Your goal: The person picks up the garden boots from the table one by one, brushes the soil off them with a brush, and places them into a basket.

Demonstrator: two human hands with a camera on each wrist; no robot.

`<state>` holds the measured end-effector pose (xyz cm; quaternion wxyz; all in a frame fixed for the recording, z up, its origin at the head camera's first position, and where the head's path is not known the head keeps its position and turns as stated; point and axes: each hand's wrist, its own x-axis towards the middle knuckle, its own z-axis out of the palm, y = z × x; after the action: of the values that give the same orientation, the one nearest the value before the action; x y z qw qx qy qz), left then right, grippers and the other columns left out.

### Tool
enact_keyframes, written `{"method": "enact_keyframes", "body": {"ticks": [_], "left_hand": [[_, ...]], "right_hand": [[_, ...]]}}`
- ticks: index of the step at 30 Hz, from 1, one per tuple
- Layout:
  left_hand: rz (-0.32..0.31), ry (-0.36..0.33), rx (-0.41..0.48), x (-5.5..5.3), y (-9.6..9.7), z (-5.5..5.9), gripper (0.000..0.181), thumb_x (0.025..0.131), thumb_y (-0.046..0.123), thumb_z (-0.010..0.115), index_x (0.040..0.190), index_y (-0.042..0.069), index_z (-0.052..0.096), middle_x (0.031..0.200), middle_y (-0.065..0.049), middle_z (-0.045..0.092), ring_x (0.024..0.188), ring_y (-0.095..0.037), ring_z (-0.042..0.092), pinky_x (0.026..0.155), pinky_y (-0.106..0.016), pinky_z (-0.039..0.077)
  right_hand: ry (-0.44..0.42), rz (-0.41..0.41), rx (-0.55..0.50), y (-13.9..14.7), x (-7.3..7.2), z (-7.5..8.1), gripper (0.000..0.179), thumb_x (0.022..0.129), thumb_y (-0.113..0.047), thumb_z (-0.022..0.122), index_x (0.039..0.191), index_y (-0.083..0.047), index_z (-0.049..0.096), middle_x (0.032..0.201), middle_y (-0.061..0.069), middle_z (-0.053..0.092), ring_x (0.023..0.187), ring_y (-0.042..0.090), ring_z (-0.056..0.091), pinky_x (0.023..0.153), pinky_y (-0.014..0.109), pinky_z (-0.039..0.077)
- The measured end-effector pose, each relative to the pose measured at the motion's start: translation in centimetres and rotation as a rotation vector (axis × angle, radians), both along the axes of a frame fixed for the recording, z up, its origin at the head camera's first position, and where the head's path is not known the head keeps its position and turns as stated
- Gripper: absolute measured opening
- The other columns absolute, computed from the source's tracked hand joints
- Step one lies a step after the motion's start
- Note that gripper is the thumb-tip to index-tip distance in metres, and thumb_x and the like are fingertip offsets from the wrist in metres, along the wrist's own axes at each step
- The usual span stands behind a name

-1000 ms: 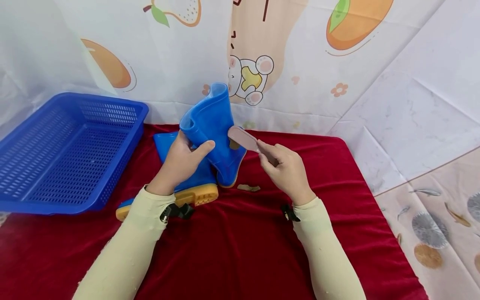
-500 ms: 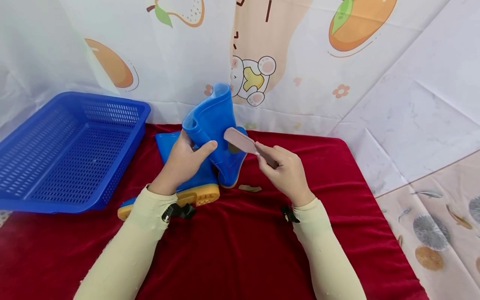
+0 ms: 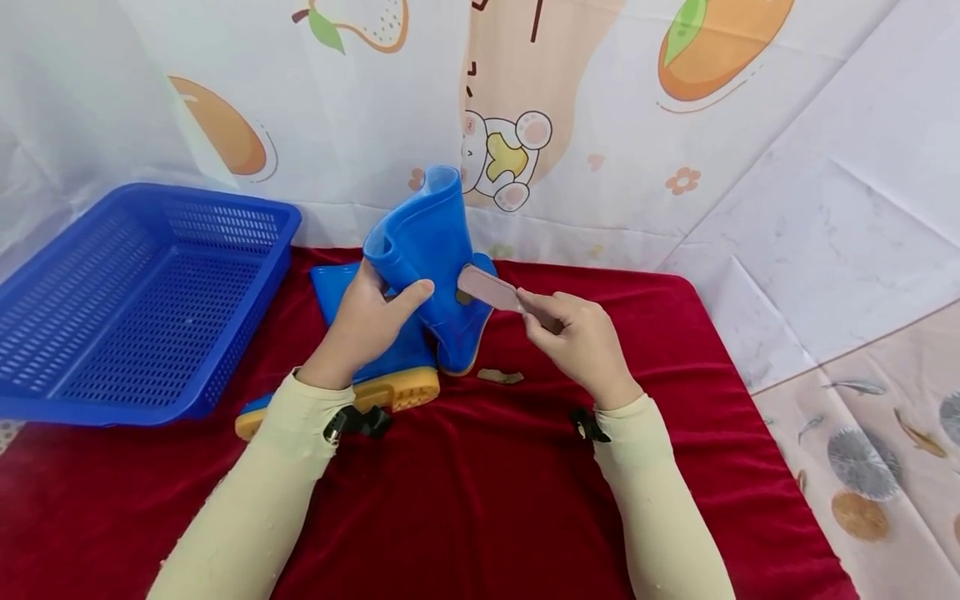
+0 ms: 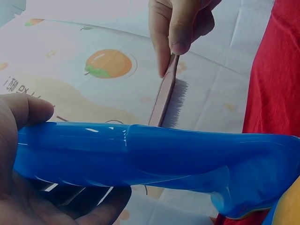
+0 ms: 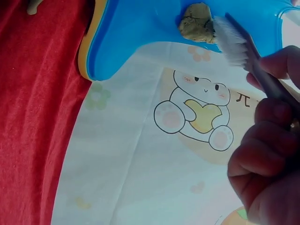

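Observation:
My left hand [image 3: 371, 321] grips a blue rain boot [image 3: 431, 250] by its upper shaft, thumb on the near side, and holds it tilted over the red cloth. A lump of brown mud [image 5: 198, 22] sticks to the boot's side in the right wrist view. My right hand [image 3: 577, 342] pinches the handle of a pinkish brush [image 3: 491, 289]. Its pale bristles [image 5: 230, 42] are at the lump's edge, against or very near the boot. Behind and below lies a second blue boot [image 3: 401, 346] on its side, yellow sole [image 3: 397, 389] toward me, partly hidden by my left arm.
A blue perforated basket [image 3: 161, 325] stands on the left of the table. On the red cloth [image 3: 480, 500] near the held boot's toe lies a loose brown piece [image 3: 500, 377]. A printed white curtain [image 3: 622, 183] hangs behind the table.
The brush shifted left across the boot's side, then back right and slightly down with my right hand. The left hand and boot have stayed nearly still.

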<state>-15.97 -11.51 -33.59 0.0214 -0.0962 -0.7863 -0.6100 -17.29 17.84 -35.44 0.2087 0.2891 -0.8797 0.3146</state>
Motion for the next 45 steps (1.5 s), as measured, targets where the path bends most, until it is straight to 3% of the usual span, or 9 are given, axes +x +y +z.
{"method": "enact_keyframes", "body": {"ticks": [14,20,24,27,31,35,40,42,45], "left_hand": [[-0.008,0.006,-0.021,0.1,0.2,0.1,0.080,0.102,0.035,0.065,0.162,0.010,0.018,0.163,-0.012,0.038,0.146,-0.038,0.042,0.114,-0.064,0.038],[0.008,0.024,0.003,0.1,0.0,0.6,0.078,0.103,0.032,0.063,0.162,0.009,0.018,0.163,-0.013,0.037,0.147,-0.037,0.041,0.115,-0.064,0.036],[0.009,0.009,-0.002,0.0,0.0,0.6,0.079,0.103,0.033,0.063,0.162,0.009,0.017,0.163,-0.013,0.037,0.147,-0.037,0.040,0.115,-0.063,0.037],[0.009,0.005,-0.001,-0.1,0.0,0.4,0.079,0.103,0.033,0.064,0.162,0.010,0.017,0.163,-0.012,0.037,0.147,-0.037,0.040,0.115,-0.063,0.037],[0.002,0.008,0.015,0.0,0.1,0.1,0.080,0.102,0.032,0.065,0.163,0.010,0.016,0.163,-0.012,0.037,0.147,-0.037,0.041,0.114,-0.063,0.038],[-0.040,0.025,0.057,0.0,0.5,-0.1,0.080,0.102,0.028,0.066,0.163,0.011,0.016,0.163,-0.011,0.037,0.147,-0.035,0.041,0.113,-0.061,0.041],[-0.058,0.064,0.054,0.1,0.7,-0.1,0.077,0.104,0.027,0.064,0.163,0.010,0.017,0.163,-0.010,0.037,0.147,-0.034,0.041,0.112,-0.061,0.042],[-0.027,0.077,0.023,0.2,0.6,0.0,0.075,0.104,0.029,0.063,0.162,0.009,0.019,0.163,-0.012,0.038,0.147,-0.035,0.042,0.112,-0.062,0.041],[0.014,0.077,-0.007,0.0,0.3,-0.1,0.074,0.104,0.031,0.062,0.161,0.007,0.021,0.162,-0.015,0.040,0.146,-0.037,0.043,0.114,-0.063,0.039]], "right_hand": [[0.107,0.043,-0.021,-1.5,0.2,-0.6,0.037,0.091,-0.008,0.074,0.127,-0.016,0.076,0.065,-0.006,0.048,0.058,0.006,0.036,0.050,0.026,0.032],[-0.014,-0.029,0.062,-1.1,0.1,-0.1,0.035,0.093,-0.011,0.073,0.127,-0.017,0.076,0.069,-0.005,0.059,0.058,0.008,0.042,0.051,0.029,0.036],[-0.129,-0.071,0.091,-0.3,0.0,0.0,0.033,0.094,-0.013,0.072,0.126,-0.018,0.076,0.091,-0.003,0.076,0.066,0.010,0.058,0.056,0.030,0.047],[-0.146,-0.079,0.096,0.0,-0.1,-0.2,0.032,0.094,-0.013,0.070,0.124,-0.017,0.077,0.105,-0.002,0.079,0.075,0.010,0.068,0.063,0.031,0.054],[-0.074,-0.048,-0.015,-0.2,-0.1,-0.3,0.031,0.093,-0.010,0.070,0.123,-0.015,0.078,0.101,0.000,0.079,0.073,0.010,0.066,0.065,0.025,0.053],[-0.059,0.091,-0.215,-1.1,0.2,-0.4,0.034,0.096,-0.005,0.071,0.129,-0.010,0.073,0.106,0.005,0.078,0.073,0.011,0.059,0.068,0.020,0.048],[-0.208,0.216,-0.097,-2.2,0.5,-1.1,0.041,0.107,-0.022,0.059,0.148,-0.018,0.058,0.076,-0.005,0.063,0.056,0.006,0.044,0.057,0.021,0.043],[-0.229,0.192,-0.014,-2.2,0.3,-1.4,0.042,0.108,-0.027,0.057,0.150,-0.022,0.055,0.066,-0.007,0.048,0.049,0.009,0.035,0.051,0.024,0.038],[-0.257,0.132,0.041,-1.7,-0.1,-1.8,0.042,0.105,-0.025,0.063,0.147,-0.023,0.060,0.063,-0.007,0.049,0.049,0.012,0.036,0.049,0.028,0.037]]}}
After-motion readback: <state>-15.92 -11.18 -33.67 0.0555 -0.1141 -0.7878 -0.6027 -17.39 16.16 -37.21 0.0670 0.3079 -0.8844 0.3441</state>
